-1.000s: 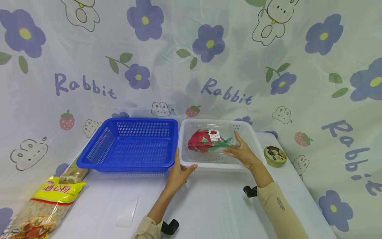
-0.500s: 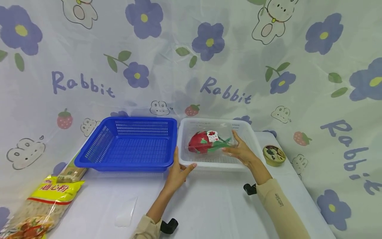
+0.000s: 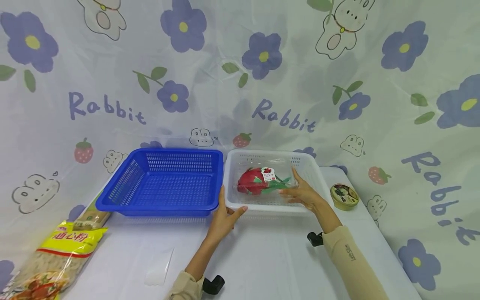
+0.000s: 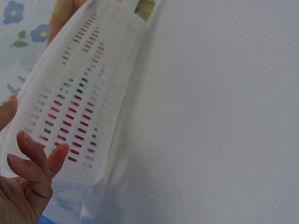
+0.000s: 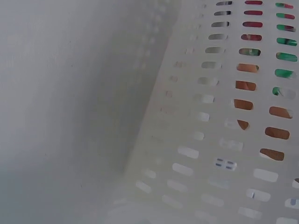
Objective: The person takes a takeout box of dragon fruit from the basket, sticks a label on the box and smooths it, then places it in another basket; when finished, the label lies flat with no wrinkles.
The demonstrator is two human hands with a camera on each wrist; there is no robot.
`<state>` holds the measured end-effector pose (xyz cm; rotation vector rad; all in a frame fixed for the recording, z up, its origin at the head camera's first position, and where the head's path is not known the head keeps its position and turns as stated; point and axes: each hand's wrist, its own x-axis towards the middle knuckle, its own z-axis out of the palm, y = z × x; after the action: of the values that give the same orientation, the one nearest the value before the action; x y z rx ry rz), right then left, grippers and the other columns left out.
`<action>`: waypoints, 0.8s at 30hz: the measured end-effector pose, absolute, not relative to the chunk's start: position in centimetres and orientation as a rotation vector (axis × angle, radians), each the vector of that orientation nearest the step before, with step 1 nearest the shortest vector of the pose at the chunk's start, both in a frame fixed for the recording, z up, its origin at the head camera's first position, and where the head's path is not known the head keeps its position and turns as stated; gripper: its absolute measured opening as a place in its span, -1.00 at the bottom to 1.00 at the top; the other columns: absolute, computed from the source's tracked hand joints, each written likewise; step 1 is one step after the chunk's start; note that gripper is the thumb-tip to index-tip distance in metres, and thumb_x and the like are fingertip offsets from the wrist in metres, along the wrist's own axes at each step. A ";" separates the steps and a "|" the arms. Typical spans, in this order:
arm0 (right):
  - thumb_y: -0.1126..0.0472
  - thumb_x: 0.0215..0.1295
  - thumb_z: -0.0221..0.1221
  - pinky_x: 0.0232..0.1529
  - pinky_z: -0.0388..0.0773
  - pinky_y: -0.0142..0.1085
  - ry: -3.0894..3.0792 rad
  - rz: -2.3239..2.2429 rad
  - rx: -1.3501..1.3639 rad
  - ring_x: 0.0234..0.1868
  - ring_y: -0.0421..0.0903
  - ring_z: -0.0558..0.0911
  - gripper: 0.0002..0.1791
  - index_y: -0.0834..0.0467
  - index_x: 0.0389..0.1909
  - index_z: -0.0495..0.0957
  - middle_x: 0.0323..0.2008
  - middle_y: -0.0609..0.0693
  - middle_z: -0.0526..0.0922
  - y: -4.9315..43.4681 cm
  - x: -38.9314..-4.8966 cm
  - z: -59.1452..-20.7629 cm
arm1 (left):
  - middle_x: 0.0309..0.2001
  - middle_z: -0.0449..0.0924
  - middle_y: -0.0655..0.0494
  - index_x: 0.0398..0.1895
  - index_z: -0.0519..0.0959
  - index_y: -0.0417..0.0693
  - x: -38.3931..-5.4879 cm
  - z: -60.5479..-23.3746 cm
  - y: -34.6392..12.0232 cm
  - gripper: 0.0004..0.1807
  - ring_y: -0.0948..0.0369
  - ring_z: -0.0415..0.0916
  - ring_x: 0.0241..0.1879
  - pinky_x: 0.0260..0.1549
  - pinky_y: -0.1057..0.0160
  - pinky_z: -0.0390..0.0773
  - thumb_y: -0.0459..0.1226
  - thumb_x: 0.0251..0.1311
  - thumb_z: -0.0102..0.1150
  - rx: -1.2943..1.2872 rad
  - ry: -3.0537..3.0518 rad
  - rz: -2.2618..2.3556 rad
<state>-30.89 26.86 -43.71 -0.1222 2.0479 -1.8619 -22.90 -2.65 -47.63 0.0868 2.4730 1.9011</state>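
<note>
A red dragon fruit with green scales [image 3: 250, 182] lies in a clear plastic box with a white label [image 3: 268, 175], low inside the white basket [image 3: 258, 207]. My right hand [image 3: 305, 195] is at the box's right end, fingers spread and loose around that end. My left hand [image 3: 220, 223] grips the front left corner of the white basket, thumb on the rim and index finger along the side. In the left wrist view, curled fingers [image 4: 35, 163] sit against the basket's slotted wall. The right wrist view has slots with red and green behind them; that hand is mostly hidden there.
A blue basket [image 3: 161, 208] stands left of the white one. A yellow-topped pasta bag [image 3: 63, 258] and another packet [image 3: 91, 218] lie at the left. A round gold tin [image 3: 345, 197] stands at the right. A clear plastic piece [image 3: 159, 266] lies in front.
The clear box with the dragon fruit has sunk slightly into the white basket. My right hand's fingers have loosened from its end. My left hand has stayed at the basket corner.
</note>
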 end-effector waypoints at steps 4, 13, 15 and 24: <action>0.28 0.20 0.36 0.07 0.59 0.11 2.079 -1.819 -0.109 0.18 0.26 0.58 0.36 -0.17 0.54 -0.62 0.54 0.38 -0.38 26.8 -30.9 -44.1 | -0.38 0.51 -0.09 0.61 -0.36 0.30 -22.9 -47.8 -2.7 0.20 0.18 0.44 -0.64 -0.60 0.23 0.50 0.10 0.16 0.34 0.084 2.476 1.893; 0.25 0.21 0.37 0.02 0.63 0.06 2.124 -1.763 -0.063 -0.01 0.01 0.68 0.35 -0.17 0.54 -0.61 0.54 0.39 -0.38 26.8 -30.8 -44.1 | -0.39 0.49 -0.09 0.61 -0.33 0.27 -22.8 -47.7 -2.6 0.19 0.19 0.43 -0.64 -0.61 0.23 0.50 0.10 0.17 0.34 0.087 2.495 1.881; 0.25 0.20 0.37 0.01 0.64 0.05 2.137 -1.755 -0.045 -0.03 -0.01 0.69 0.35 -0.18 0.54 -0.60 0.54 0.40 -0.31 26.8 -30.8 -44.1 | -0.39 0.49 -0.09 0.61 -0.33 0.26 -22.8 -47.7 -2.6 0.19 0.19 0.43 -0.65 -0.61 0.23 0.50 0.10 0.17 0.34 0.087 2.498 1.881; 0.23 0.14 0.42 -0.07 0.68 -0.03 2.235 -1.653 -0.013 0.24 0.28 0.49 0.38 -0.01 0.56 -0.57 0.48 0.50 -0.12 26.5 -30.8 -44.0 | -0.43 0.46 -0.08 0.61 -0.32 0.27 -22.9 -47.8 -2.7 0.18 0.20 0.42 -0.64 -0.62 0.26 0.47 0.08 0.17 0.35 0.083 2.484 1.903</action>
<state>-30.79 26.49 -43.97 -0.0128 2.2354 -1.6529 -22.87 -2.68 -47.75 0.0825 2.4839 1.9031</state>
